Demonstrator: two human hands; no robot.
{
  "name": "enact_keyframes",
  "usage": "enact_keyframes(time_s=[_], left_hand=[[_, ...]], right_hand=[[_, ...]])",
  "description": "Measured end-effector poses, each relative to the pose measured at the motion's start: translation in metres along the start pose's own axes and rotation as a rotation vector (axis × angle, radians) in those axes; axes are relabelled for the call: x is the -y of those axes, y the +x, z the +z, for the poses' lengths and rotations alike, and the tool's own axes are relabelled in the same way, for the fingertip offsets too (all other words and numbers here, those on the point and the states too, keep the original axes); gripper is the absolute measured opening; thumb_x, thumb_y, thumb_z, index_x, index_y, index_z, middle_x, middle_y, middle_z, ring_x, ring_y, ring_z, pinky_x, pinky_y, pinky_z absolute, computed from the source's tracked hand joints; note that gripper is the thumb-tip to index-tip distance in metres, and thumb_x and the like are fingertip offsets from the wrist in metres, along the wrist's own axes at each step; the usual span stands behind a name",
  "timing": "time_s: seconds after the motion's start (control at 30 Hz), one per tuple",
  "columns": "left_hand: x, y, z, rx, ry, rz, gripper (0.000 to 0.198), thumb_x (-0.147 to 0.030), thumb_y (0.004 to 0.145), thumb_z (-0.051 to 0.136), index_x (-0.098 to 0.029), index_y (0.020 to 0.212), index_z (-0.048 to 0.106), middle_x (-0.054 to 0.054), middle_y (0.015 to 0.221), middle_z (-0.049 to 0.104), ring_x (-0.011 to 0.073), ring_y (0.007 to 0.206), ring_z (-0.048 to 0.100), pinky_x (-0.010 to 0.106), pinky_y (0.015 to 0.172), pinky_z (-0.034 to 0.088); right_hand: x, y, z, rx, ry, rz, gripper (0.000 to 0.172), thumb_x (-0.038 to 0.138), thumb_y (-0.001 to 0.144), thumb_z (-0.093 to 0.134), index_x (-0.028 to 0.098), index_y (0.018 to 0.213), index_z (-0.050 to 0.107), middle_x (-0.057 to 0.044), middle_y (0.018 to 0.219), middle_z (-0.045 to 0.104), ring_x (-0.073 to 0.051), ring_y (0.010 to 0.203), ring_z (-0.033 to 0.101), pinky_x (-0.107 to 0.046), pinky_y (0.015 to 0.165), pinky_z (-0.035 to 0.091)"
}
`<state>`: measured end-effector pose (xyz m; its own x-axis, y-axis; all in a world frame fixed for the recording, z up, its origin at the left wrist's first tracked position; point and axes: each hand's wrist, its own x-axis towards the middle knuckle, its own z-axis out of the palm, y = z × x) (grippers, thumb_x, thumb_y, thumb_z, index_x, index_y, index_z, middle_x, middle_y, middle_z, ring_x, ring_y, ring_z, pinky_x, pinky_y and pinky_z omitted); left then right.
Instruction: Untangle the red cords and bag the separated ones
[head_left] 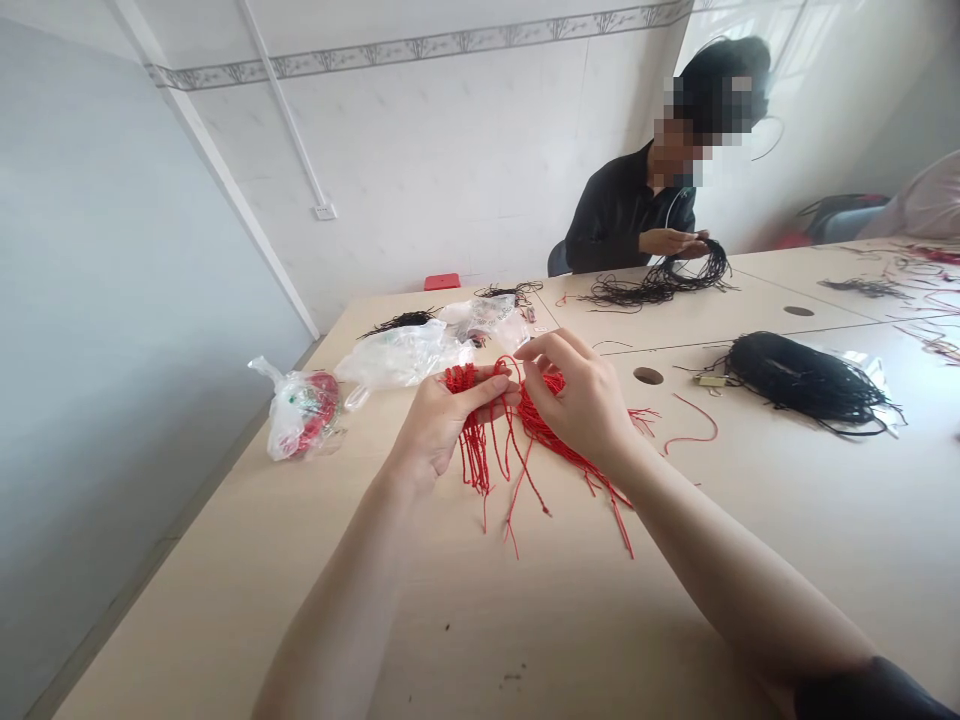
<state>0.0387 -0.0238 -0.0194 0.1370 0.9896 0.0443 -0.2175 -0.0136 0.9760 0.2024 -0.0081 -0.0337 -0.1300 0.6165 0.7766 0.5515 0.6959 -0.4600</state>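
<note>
My left hand (pixel 457 405) is closed around a bundle of red braided cords (pixel 474 455), with the thumb pressed on top. The cords loop over its fingers and their ends hang down below. My right hand (pixel 574 385) is close beside it, its fingers bent in at a thin loop of red cord (pixel 507 361). Its fingertips seem to pinch that cord, though the contact is small. Under and behind the right hand, a pile of red cords (pixel 559 440) lies on the table (pixel 450 620), partly hidden by the hand.
Clear plastic bags (pixel 405 355) lie behind my left hand, and a knotted bag with red cord (pixel 307 410) sits to the left. At right is a coil of black cord (pixel 802 380) near a cable hole (pixel 648 376). Across the table, a person (pixel 622 215) handles black cords (pixel 660 280).
</note>
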Motion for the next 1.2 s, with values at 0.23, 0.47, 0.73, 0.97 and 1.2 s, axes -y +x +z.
enact_keyframes(time_s=[0.23,0.47,0.73,0.97,1.2], left_hand=[[0.001,0.004,0.002,-0.131,-0.063,0.094,0.02,-0.03,0.069,0.08,-0.016,0.084,0.076,0.004,0.085,0.074,0.0154,0.084,0.069,0.029,0.086,0.053],[0.003,0.003,0.004,-0.131,-0.067,0.146,0.021,-0.028,0.069,0.081,-0.015,0.086,0.076,0.005,0.09,0.075,0.0167,0.088,0.068,0.03,0.086,0.054],[0.004,0.004,0.007,-0.157,-0.098,0.165,0.021,-0.026,0.065,0.083,-0.015,0.083,0.077,0.005,0.084,0.075,0.0161,0.082,0.069,0.029,0.081,0.055],[0.005,0.004,0.004,-0.154,-0.112,0.16,0.02,-0.024,0.067,0.082,-0.016,0.084,0.077,0.005,0.087,0.074,0.015,0.083,0.068,0.026,0.08,0.056],[0.002,0.004,0.002,-0.146,-0.094,0.171,0.019,-0.024,0.069,0.081,-0.014,0.085,0.076,0.005,0.087,0.074,0.0157,0.084,0.068,0.029,0.083,0.056]], right_hand=[[0.009,0.0,-0.001,0.275,0.256,0.191,0.018,0.036,0.088,0.058,0.021,0.081,0.063,0.001,0.072,0.067,-0.012,0.062,0.06,-0.026,0.059,0.046],[0.01,-0.005,0.007,0.217,0.278,0.135,0.01,0.021,0.087,0.059,0.02,0.077,0.06,0.002,0.076,0.066,-0.011,0.068,0.06,-0.024,0.063,0.047],[0.015,-0.007,0.007,0.196,0.297,0.075,0.016,0.014,0.086,0.055,0.02,0.072,0.051,0.001,0.077,0.055,-0.011,0.071,0.053,-0.024,0.065,0.046],[0.014,-0.005,0.004,0.233,0.322,0.07,0.018,0.012,0.086,0.055,0.02,0.071,0.049,0.001,0.079,0.054,-0.012,0.074,0.054,-0.025,0.069,0.045],[0.014,-0.007,0.007,0.249,0.354,0.012,0.017,0.007,0.083,0.055,0.019,0.073,0.049,0.0,0.088,0.056,-0.012,0.081,0.054,-0.026,0.074,0.044]])
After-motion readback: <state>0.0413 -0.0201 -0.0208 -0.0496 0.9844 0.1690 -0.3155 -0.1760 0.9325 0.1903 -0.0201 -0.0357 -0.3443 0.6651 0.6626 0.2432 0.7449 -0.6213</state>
